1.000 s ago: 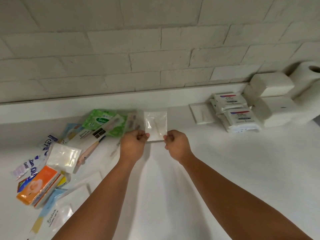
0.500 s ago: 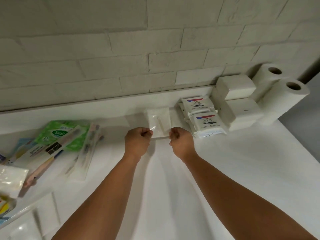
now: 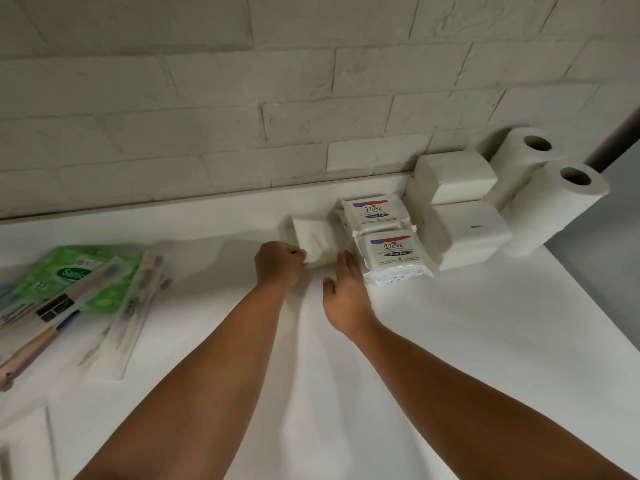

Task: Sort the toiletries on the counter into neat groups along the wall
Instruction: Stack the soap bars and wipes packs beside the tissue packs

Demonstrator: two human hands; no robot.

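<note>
Sachet (image 3: 313,242) moved right, set beside Dove packs (image 3: 394,252); right hand (image 3: 346,289) now spread, left hand (image 3: 280,263) pinching its edge; to be squared before release

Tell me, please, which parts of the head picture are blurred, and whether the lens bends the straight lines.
Head view, left side: the toothbrush packets and the green wipes pack are smeared by blur. Head view, right side: the Dove packs are sharp and their print is readable. Head view, top: the joints of the brick wall slant and bow slightly, as with a wide-angle lens. The light is soft, with no hard glare.
</note>
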